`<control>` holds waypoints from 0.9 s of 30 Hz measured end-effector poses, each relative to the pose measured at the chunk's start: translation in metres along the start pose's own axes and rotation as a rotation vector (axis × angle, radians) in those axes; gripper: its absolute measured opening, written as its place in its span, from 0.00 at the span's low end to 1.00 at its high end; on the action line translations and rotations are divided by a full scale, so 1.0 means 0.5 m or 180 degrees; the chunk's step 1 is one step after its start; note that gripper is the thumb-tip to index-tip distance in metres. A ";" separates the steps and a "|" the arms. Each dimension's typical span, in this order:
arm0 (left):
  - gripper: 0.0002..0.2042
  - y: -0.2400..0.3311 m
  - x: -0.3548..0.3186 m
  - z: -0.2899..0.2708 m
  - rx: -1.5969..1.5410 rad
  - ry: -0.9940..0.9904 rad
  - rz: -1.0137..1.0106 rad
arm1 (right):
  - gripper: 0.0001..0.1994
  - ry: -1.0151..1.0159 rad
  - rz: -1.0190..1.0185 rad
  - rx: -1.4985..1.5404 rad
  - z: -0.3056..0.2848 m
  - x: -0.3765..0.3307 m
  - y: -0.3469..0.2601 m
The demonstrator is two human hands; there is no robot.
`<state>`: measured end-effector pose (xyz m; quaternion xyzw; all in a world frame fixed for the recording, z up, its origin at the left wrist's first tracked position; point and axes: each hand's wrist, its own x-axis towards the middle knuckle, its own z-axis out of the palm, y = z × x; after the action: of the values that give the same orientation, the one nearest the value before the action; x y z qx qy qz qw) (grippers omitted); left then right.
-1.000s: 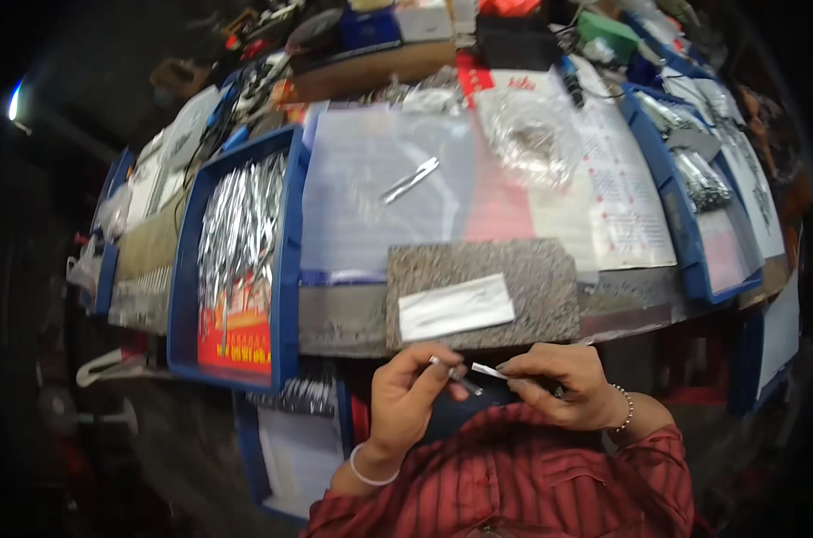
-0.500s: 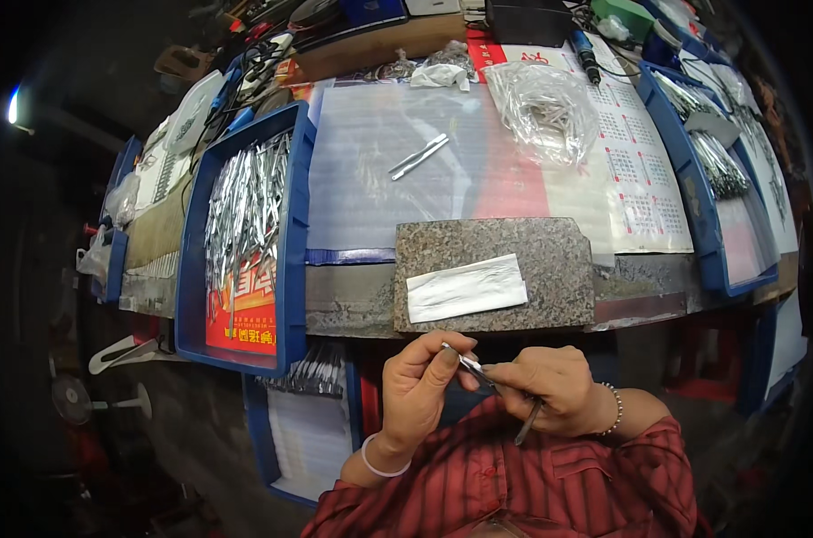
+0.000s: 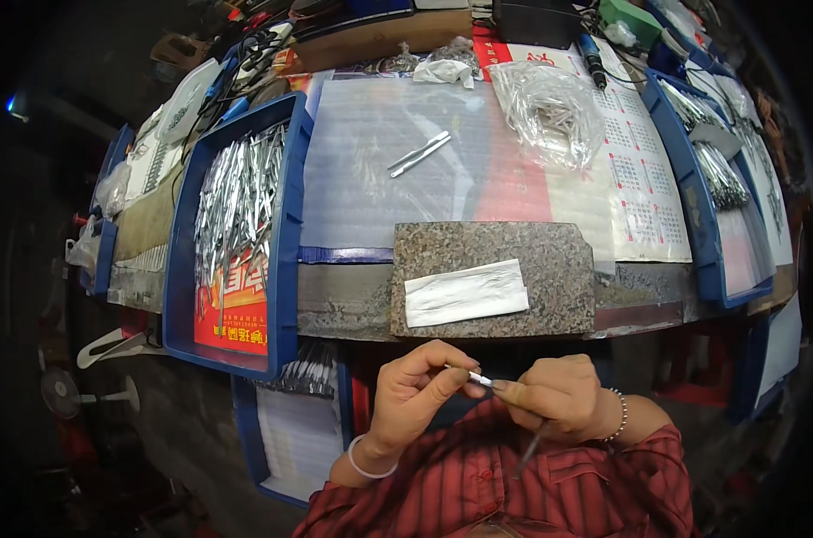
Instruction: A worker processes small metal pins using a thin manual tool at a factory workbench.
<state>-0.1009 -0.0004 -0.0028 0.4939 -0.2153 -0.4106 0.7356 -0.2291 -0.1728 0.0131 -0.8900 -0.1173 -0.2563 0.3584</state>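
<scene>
Cluttered surface (image 3: 353, 300) w/ granite slab (image 3: 550, 260) above; small metal piece (image 3: 478, 379) pinched betw. left hand (image 3: 415, 394) fingers (image 3: 451, 381), right hand (image 3: 554, 399) fingers touching its tip.

Left hand (image 3: 420, 394) and right hand (image 3: 554, 399) apparently pinch together.

One head-worn fisheye looks steeply down, close over the workbench (image 3: 353, 309).
</scene>
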 end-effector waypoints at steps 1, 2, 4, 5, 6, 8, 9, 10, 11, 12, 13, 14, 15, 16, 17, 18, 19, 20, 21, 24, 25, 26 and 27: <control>0.06 0.009 0.004 -0.008 0.0431 -0.0172 0.0103 | 0.16 -0.0129 0.0003 -0.0011 -0.010 0.003 0.001; 0.07 0.015 0.008 -0.025 0.1246 -0.0356 0.0191 | 0.16 -0.0143 0.0001 -0.0014 -0.012 0.004 0.005; 0.08 0.025 0.020 -0.025 0.1844 -0.0478 0.0640 | 0.15 -0.0364 -0.0118 -0.0241 -0.014 0.008 0.014; 0.09 0.030 0.025 -0.026 0.2451 -0.0603 0.1088 | 0.15 -0.0376 -0.0120 -0.0241 -0.016 0.013 0.018; 0.07 0.027 0.030 -0.021 0.2496 -0.0443 0.1292 | 0.15 -0.0505 -0.0155 -0.0237 -0.020 0.021 0.024; 0.07 0.028 0.039 -0.030 0.2584 -0.0386 0.1451 | 0.14 -0.0744 -0.0124 -0.0263 -0.036 0.038 0.033; 0.07 0.029 0.044 -0.036 0.2679 -0.0333 0.1613 | 0.13 -0.0445 0.0021 -0.0237 -0.033 0.043 0.041; 0.07 0.024 0.053 -0.045 0.2862 -0.0232 0.1809 | 0.12 -0.0148 0.0167 -0.0215 -0.032 0.047 0.049; 0.06 0.021 0.061 -0.054 0.2956 -0.0096 0.1847 | 0.12 0.0056 0.0294 -0.0496 -0.048 0.054 0.053; 0.06 0.015 0.069 -0.063 0.3046 0.0040 0.1881 | 0.15 0.0236 0.0593 -0.0268 -0.059 0.053 0.057; 0.07 0.002 0.080 -0.071 0.3153 0.0215 0.2015 | 0.19 0.0413 0.0883 -0.0042 -0.067 0.055 0.059; 0.07 -0.004 0.088 -0.079 0.3129 0.0226 0.2009 | 0.25 0.0546 0.1168 0.0476 -0.070 0.058 0.052; 0.08 -0.010 0.094 -0.086 0.3444 0.0292 0.2069 | 0.25 0.0523 0.1178 0.0466 -0.068 0.065 0.064; 0.08 -0.016 0.099 -0.091 0.3745 0.0331 0.2123 | 0.26 0.0426 0.0812 0.0144 -0.067 0.072 0.080; 0.09 -0.024 0.101 -0.094 0.3821 0.0312 0.2053 | 0.27 0.0321 0.0443 -0.0171 -0.065 0.077 0.088; 0.09 -0.028 0.100 -0.097 0.3785 0.0298 0.2039 | 0.24 0.0089 0.0771 -0.0019 -0.061 0.080 0.077; 0.10 -0.033 0.099 -0.103 0.3809 0.0232 0.2059 | 0.24 0.0073 0.0802 -0.0037 -0.059 0.080 0.072; 0.11 -0.037 0.100 -0.109 0.3833 0.0166 0.2079 | 0.21 -0.0107 0.1115 0.0217 -0.059 0.082 0.067; 0.11 -0.039 0.103 -0.112 0.3800 0.0156 0.2065 | 0.18 -0.0284 0.1427 0.0474 -0.061 0.084 0.059; 0.11 -0.030 0.096 -0.116 0.3840 0.0125 0.1946 | 0.14 -0.2051 0.3155 0.0047 -0.109 0.082 0.046; 0.11 -0.022 0.094 -0.113 0.3879 0.0122 0.1924 | 0.18 -0.3466 0.4206 -0.0449 -0.119 0.077 0.051; 0.10 -0.019 0.104 -0.105 0.3845 0.0038 0.1952 | 0.12 -0.2032 0.2586 -0.0391 -0.076 0.094 0.057; 0.10 -0.021 0.109 -0.104 0.3792 -0.0012 0.1990 | 0.11 -0.0633 0.0902 -0.0348 -0.018 0.104 0.079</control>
<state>-0.0363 -0.0184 -0.0387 0.7291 -0.5393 0.0098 0.4213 -0.1731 -0.2062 0.0238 -0.9367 -0.0114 -0.1200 0.3286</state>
